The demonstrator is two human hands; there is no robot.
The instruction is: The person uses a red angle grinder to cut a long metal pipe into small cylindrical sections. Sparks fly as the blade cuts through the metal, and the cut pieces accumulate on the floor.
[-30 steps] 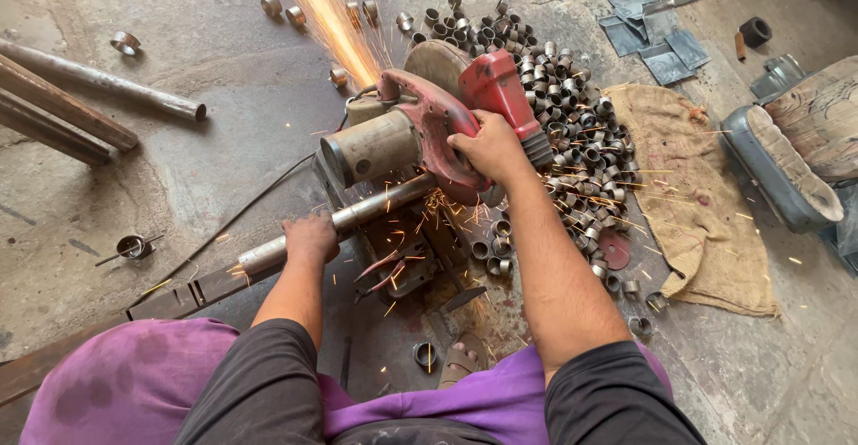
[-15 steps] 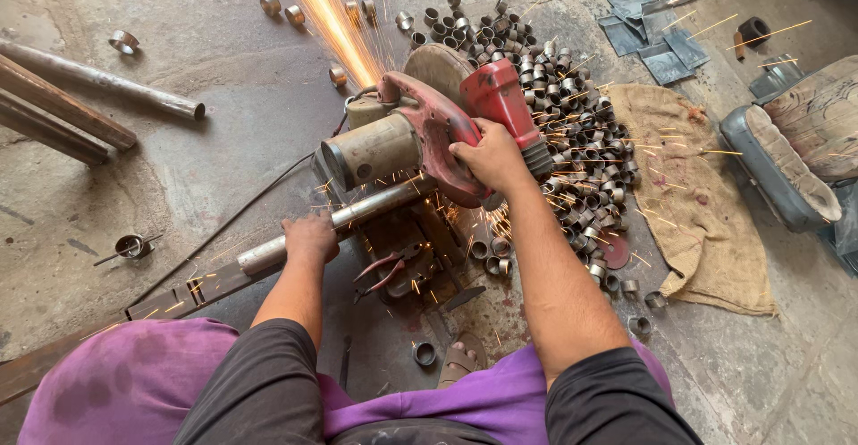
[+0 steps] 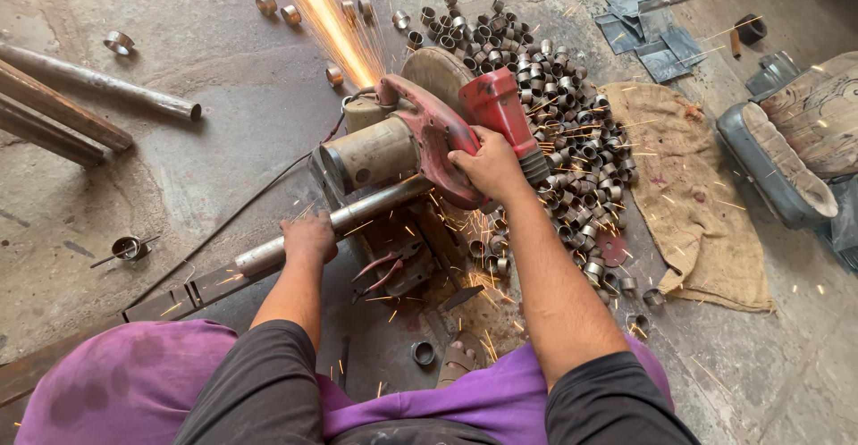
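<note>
While long steel pipes (image 3: 98, 88) lie on the concrete floor (image 3: 223, 79) at far left, the left hand (image 3: 309, 238) is clenched around a metal tube (image 3: 357, 217) fed into the chop saw (image 3: 420, 137). Sparks (image 3: 326, 16) shoot up and away from the blade (orange, dense). Right hand (image 3: 487, 166) has its grip wrapped on the saw's red handle (image 3: 500, 114), pressing down. Just right of the saw, a heap of cut rings (image 3: 554, 79) covers the floor, touching a burlap sack (image 3: 688, 195). Grey sheet scraps (image 3: 648, 34) lie beyond.
</note>
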